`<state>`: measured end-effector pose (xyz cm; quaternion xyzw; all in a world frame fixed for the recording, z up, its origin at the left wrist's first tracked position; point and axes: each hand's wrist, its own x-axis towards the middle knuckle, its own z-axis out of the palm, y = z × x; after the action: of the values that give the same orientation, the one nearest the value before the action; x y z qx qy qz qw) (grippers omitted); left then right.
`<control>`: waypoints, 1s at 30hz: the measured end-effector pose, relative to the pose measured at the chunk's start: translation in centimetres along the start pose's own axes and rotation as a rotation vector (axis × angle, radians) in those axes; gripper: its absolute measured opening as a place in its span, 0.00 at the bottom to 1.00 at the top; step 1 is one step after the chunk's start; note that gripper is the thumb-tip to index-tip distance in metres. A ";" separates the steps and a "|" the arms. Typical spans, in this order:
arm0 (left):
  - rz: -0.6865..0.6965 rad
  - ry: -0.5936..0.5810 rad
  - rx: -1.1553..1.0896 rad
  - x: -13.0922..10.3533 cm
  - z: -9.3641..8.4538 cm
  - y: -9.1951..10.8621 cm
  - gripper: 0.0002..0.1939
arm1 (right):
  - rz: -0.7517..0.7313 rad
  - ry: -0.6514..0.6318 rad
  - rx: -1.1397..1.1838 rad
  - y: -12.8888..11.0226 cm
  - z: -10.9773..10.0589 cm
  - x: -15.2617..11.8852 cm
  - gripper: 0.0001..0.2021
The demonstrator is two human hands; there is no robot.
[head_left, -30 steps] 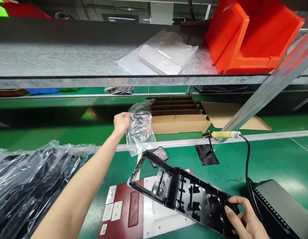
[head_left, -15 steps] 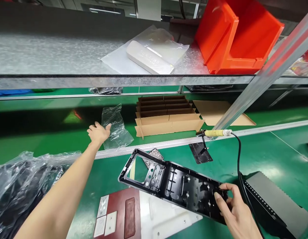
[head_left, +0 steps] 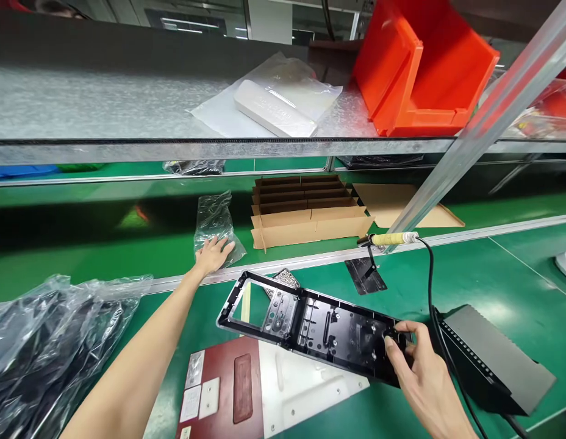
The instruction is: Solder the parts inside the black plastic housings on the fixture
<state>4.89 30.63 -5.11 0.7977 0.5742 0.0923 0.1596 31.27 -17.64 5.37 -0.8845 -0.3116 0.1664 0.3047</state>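
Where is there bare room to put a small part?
Bare patches: right of the black cable, between the metal rail and grey-topped box; beyond the rail, left of the plastic bag under the left hand. Crowded: around the red-and-white fixture, black frame in the right hand, and bagged parts.

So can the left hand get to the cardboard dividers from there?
Probably yes: the left hand is open on the plastic bag beside the cardboard dividers, and nothing seems to block the way.
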 end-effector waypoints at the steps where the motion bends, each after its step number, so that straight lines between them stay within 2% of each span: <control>1: 0.014 0.024 -0.006 -0.2 -0.4 0.2 0.34 | -0.007 -0.002 0.001 0.0 0.0 0.0 0.21; 4: 0.053 0.123 -0.032 -2.6 -1.3 0.5 0.35 | -0.029 -0.006 0.000 -0.2 0.1 0.1 0.20; 8: 0.061 0.214 -0.099 -8.4 -1.9 -0.1 0.34 | -0.068 -0.010 0.003 -0.4 0.4 0.3 0.20; 14: 0.065 0.322 -0.154 -18.1 -2.0 -2.4 0.29 | -0.124 -0.029 0.029 -1.2 1.0 0.5 0.19; 19: 0.055 0.412 -0.159 -24.0 -1.1 -4.7 0.29 | -0.202 -0.012 0.029 -2.0 1.5 0.3 0.20; 24: 0.056 0.483 -0.166 -26.8 0.1 -7.2 0.28 | -0.225 -0.024 0.051 -3.1 1.7 -0.1 0.18; 30: -0.003 0.493 -0.180 -27.2 0.6 -8.8 0.27 | -0.279 -0.018 0.015 -3.6 2.3 -0.2 0.19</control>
<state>-11.49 7.41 -7.89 0.7329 0.5864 0.3343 0.0852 28.42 -14.53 5.92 -0.8287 -0.4329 0.1329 0.3289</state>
